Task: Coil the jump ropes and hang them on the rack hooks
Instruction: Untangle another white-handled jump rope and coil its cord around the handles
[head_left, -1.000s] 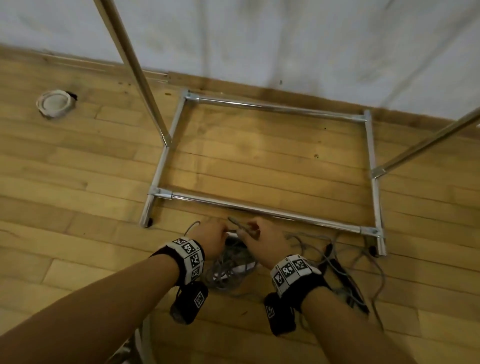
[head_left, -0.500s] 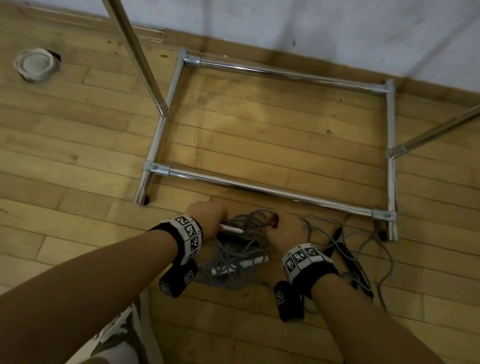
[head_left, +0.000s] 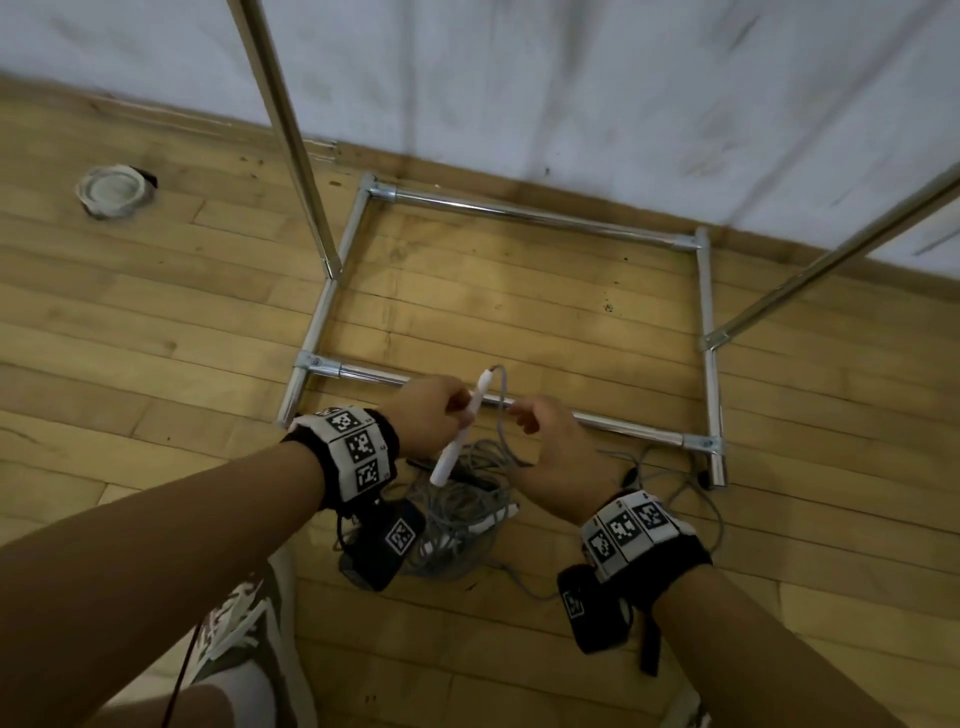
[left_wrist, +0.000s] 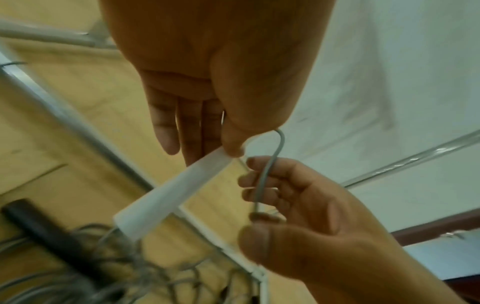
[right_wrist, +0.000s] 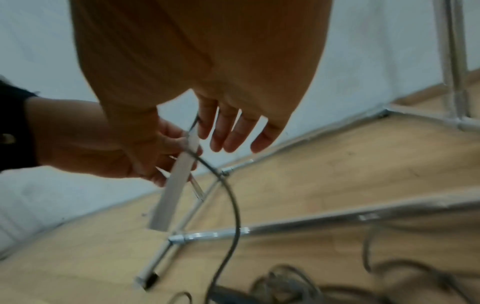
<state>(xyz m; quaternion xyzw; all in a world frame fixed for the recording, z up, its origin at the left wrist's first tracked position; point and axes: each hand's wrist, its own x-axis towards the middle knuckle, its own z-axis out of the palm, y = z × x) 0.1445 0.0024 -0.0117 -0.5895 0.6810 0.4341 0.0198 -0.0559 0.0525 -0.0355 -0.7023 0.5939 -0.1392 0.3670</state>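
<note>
My left hand (head_left: 457, 410) grips a white jump-rope handle (head_left: 457, 441) (left_wrist: 171, 197) (right_wrist: 176, 185) and holds it tilted above the floor. The grey cord (head_left: 501, 395) (left_wrist: 270, 164) (right_wrist: 233, 205) loops out of the handle's top. It runs down through the curled fingers and thumb of my right hand (head_left: 519, 415) just beside it. Below both hands lies a tangled pile of grey ropes (head_left: 462, 514) with a black handle (left_wrist: 52, 232) in it. The chrome rack's base frame (head_left: 519, 213) stands just beyond. No hooks are in view.
The rack's uprights rise at the left (head_left: 280, 104) and the right (head_left: 831, 260). More loose cord (head_left: 691, 488) trails by the frame's front right corner. A white round fitting (head_left: 111, 189) sits on the wooden floor at far left, and my shoe (head_left: 244, 623) is at the bottom.
Both hands have risen from the rope pile. My left hand has lifted the white handle off the floor, and my right hand has taken the cord beside it.
</note>
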